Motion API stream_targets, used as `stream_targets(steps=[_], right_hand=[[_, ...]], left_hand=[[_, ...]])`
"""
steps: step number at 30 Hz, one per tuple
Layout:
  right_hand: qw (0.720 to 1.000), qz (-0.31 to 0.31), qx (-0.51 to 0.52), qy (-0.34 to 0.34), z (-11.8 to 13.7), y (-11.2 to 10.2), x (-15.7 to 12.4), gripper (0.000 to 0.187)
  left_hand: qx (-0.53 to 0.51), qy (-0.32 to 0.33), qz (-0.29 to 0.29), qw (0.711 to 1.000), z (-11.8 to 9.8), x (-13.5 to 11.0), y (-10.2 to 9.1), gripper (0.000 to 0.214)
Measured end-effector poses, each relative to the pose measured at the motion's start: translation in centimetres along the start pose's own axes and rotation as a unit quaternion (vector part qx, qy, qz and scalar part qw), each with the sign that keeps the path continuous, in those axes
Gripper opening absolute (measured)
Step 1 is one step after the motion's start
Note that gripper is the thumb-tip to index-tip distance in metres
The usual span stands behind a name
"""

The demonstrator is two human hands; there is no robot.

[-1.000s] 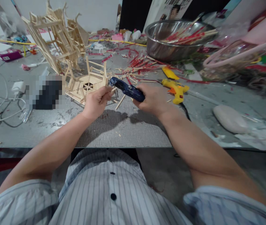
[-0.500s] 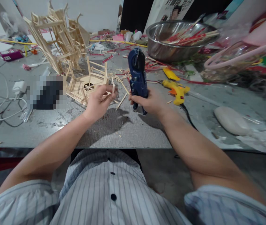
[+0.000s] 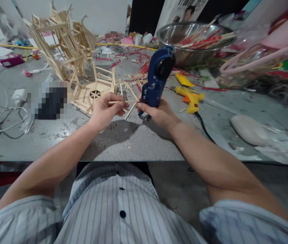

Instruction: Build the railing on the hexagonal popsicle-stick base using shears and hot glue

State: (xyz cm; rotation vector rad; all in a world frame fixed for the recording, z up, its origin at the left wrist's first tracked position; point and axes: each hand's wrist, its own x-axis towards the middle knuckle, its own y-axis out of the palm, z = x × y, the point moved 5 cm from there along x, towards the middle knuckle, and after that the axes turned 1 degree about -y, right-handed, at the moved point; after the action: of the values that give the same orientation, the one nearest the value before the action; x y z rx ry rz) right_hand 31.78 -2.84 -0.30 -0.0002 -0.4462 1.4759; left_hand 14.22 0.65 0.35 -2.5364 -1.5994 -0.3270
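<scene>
My left hand (image 3: 105, 110) pinches a thin wooden stick (image 3: 123, 101) held level above the grey table (image 3: 123, 142). My right hand (image 3: 159, 113) grips the handles of a dark blue cutter tool (image 3: 156, 79), which stands upright with its head tilted to the right. The fingertips of my right hand also touch the stick's right end. Just behind my left hand sits a small model of wooden sticks (image 3: 93, 89).
A tall stick structure (image 3: 57, 44) leans at the back left. A yellow glue gun (image 3: 189, 96) lies right of my hands. A steel bowl (image 3: 179, 40) holds red-tipped sticks. Loose sticks litter the middle. A white charger and cables (image 3: 9, 108) lie at left, a pale lump (image 3: 247, 128) at right.
The blue cutter swung from lying level toward my left hand to standing upright, head tilting right. My two hands came together on the stick, which now lies level between them.
</scene>
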Motion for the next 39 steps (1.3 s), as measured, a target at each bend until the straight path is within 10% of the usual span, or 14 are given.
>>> stream_targets(steps=[10, 20, 39], right_hand=[[0.992, 0.048, -0.095, -0.061, -0.1, 0.1, 0.1, 0.019], [0.952, -0.041, -0.284, -0.109, -0.9, -2.1, 1.0, 0.046], [0.907, 0.024, -0.400, -0.127, -0.4, -1.2, 0.7, 0.064]], left_hand=[[0.390, 0.072, 0.055, 0.916, -0.1, -1.0, 1.4, 0.009], [0.315, 0.173, -0.026, 0.933, -0.6, -0.4, -0.1, 0.014], [0.260, 0.242, -0.038, 0.934, -0.6, -0.3, -0.2, 0.030]])
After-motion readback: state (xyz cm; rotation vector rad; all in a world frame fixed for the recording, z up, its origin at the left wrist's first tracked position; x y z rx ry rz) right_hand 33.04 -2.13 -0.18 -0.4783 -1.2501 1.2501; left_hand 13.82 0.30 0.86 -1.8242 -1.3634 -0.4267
